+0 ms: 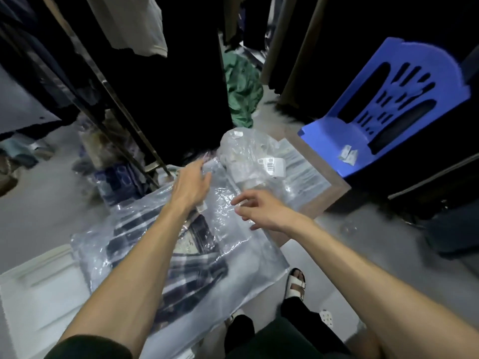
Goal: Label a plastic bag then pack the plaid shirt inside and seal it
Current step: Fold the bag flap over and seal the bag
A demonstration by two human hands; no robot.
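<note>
A clear plastic bag [233,244] lies in front of me on a white surface, with the dark plaid shirt [191,263] folded inside it. My left hand [190,183] rests palm down on the bag's far end, fingers spread near its mouth. Just right of it, my right hand [261,208] hovers over the bag's far right corner with fingers apart and nothing in them. Beyond the hands sits a crumpled heap of clear bags [248,154] and a white barcode label [272,164].
A blue plastic chair [383,99] stands at the right with small white packets [348,154] on its seat. Dark garments hang on racks [108,94] to the left and ahead. A green cloth [241,86] lies on the floor. My sandalled foot [295,283] is under the bag's right edge.
</note>
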